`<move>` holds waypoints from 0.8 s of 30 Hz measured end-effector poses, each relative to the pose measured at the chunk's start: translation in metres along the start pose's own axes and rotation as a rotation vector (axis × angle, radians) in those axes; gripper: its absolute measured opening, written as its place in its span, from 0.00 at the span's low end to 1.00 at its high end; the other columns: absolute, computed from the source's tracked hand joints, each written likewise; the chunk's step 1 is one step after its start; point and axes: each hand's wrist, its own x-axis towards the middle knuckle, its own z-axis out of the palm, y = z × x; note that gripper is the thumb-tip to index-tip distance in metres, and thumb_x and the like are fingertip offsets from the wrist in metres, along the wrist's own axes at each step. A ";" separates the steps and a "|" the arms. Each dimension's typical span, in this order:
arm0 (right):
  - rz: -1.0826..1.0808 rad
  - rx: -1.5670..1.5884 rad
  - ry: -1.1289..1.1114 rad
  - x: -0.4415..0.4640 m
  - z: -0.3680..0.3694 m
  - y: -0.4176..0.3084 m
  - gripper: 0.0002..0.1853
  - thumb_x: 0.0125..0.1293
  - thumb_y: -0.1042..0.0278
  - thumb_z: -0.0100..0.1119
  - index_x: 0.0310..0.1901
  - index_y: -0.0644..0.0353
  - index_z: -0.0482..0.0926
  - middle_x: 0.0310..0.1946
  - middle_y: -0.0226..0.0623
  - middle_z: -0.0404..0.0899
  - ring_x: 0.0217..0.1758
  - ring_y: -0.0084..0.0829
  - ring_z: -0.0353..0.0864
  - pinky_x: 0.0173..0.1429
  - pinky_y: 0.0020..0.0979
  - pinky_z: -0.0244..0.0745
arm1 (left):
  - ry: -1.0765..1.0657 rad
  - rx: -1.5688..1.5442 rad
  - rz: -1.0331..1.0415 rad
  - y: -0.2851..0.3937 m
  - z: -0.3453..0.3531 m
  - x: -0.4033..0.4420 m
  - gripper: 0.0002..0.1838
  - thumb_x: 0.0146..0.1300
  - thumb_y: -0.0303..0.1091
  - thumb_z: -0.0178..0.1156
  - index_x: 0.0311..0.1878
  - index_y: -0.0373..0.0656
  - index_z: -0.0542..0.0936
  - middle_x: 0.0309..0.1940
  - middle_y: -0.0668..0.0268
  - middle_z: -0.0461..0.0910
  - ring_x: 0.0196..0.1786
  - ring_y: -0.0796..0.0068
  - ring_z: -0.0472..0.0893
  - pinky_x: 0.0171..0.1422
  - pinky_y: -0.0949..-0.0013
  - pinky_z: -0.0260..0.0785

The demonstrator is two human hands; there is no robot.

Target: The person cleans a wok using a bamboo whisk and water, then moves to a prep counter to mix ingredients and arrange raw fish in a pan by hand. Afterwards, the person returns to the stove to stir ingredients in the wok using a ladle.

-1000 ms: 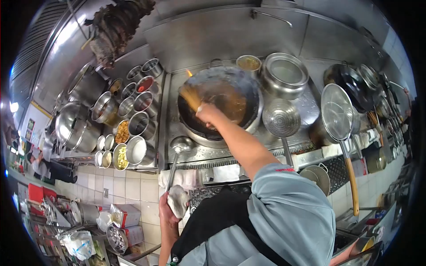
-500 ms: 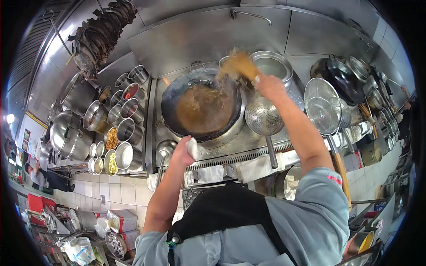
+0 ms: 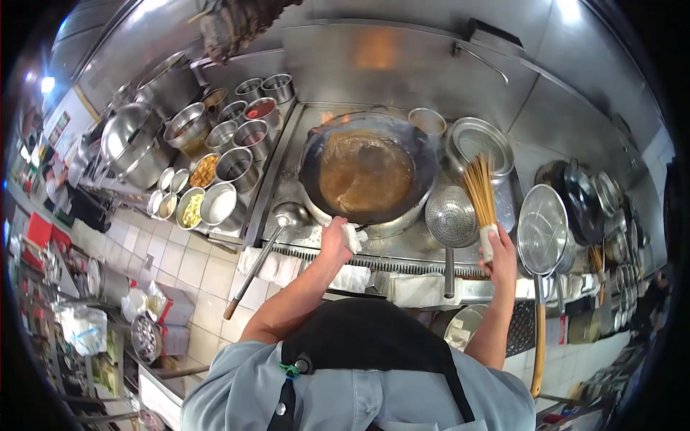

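Observation:
A dark wok [image 3: 424,161] with shallow brown liquid sits on the stove. My left hand [image 3: 336,241] is closed round a white cloth [image 3: 352,238] at the wok's near rim. To the right, my right hand [image 3: 501,257] grips the pale handle of a bamboo brush [image 3: 480,190], whose bristles point up, beside a perforated skimmer [image 3: 451,217]. A ladle [image 3: 290,215] lies left of the wok, its long handle slanting toward me. Whether the cloth touches the rim is hard to tell.
Metal containers of ingredients [image 3: 205,171] stand at the left. Behind the skimmer is a lidded pot [image 3: 480,142]. A mesh strainer [image 3: 543,230] lies at the right, and a faucet [image 3: 481,61] juts from the back wall. Another person [image 3: 61,190] is at far left.
The brush has moved out of the wok to the right and now stands upright in my right hand. My left hand has moved from below the ladle to the wok's near rim with the cloth.

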 end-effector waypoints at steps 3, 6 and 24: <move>0.033 -0.070 -0.027 -0.023 -0.003 -0.017 0.30 0.79 0.52 0.58 0.77 0.49 0.68 0.30 0.31 0.80 0.17 0.20 0.73 0.14 0.21 0.59 | 0.023 0.019 -0.108 0.012 -0.010 -0.002 0.09 0.71 0.38 0.51 0.49 0.47 0.73 0.39 0.62 0.77 0.37 0.55 0.81 0.30 0.57 0.71; 0.023 -0.092 -0.019 -0.033 0.002 -0.020 0.29 0.79 0.54 0.57 0.77 0.49 0.69 0.31 0.32 0.81 0.17 0.20 0.73 0.14 0.21 0.60 | 0.006 -0.016 -0.134 0.020 -0.015 -0.002 0.09 0.71 0.39 0.52 0.50 0.48 0.72 0.40 0.62 0.77 0.38 0.55 0.81 0.30 0.57 0.72; -0.063 -0.240 -0.046 -0.115 0.073 -0.034 0.30 0.79 0.57 0.57 0.79 0.52 0.66 0.30 0.32 0.81 0.18 0.20 0.75 0.16 0.21 0.61 | -0.194 -0.348 -0.388 0.047 -0.071 -0.019 0.08 0.66 0.43 0.59 0.40 0.51 0.78 0.36 0.64 0.81 0.36 0.61 0.81 0.31 0.64 0.74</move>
